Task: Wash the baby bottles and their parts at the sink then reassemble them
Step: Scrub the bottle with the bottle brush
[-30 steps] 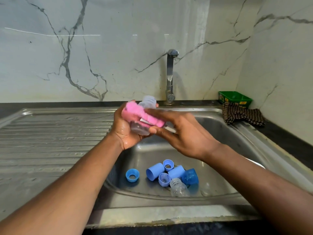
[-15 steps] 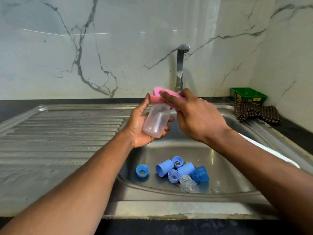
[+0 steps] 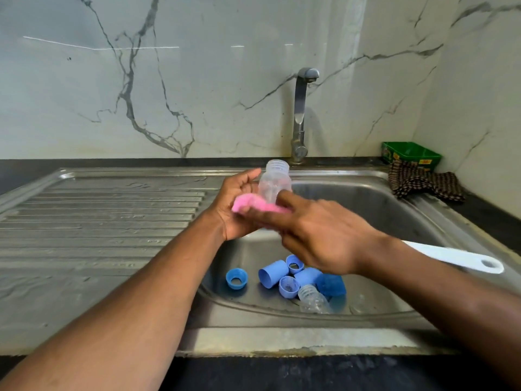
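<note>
A clear baby bottle point(image 3: 275, 182) stands upright over the sink bowl, mouth up, held in my left hand point(image 3: 239, 204). My right hand point(image 3: 318, 235) presses a pink sponge point(image 3: 253, 203) against the bottle's lower part, its fingers curled over the sponge. On the sink floor lie several blue parts: a ring point(image 3: 236, 278), a cylindrical cap point(image 3: 273, 273), a darker blue cap point(image 3: 331, 285) and smaller rings. A second clear bottle point(image 3: 313, 299) lies on its side among them.
The steel sink point(image 3: 394, 210) has a ribbed drainboard point(image 3: 98, 221) on the left. A tap point(image 3: 300, 114) stands at the back, with no water seen running. A white handle point(image 3: 456, 258) rests on the right rim. A checked cloth point(image 3: 423, 184) and green box point(image 3: 410, 155) sit at the back right.
The sponge has moved from the bottle's mouth down to its lower body. The bottle has turned upright in my left hand.
</note>
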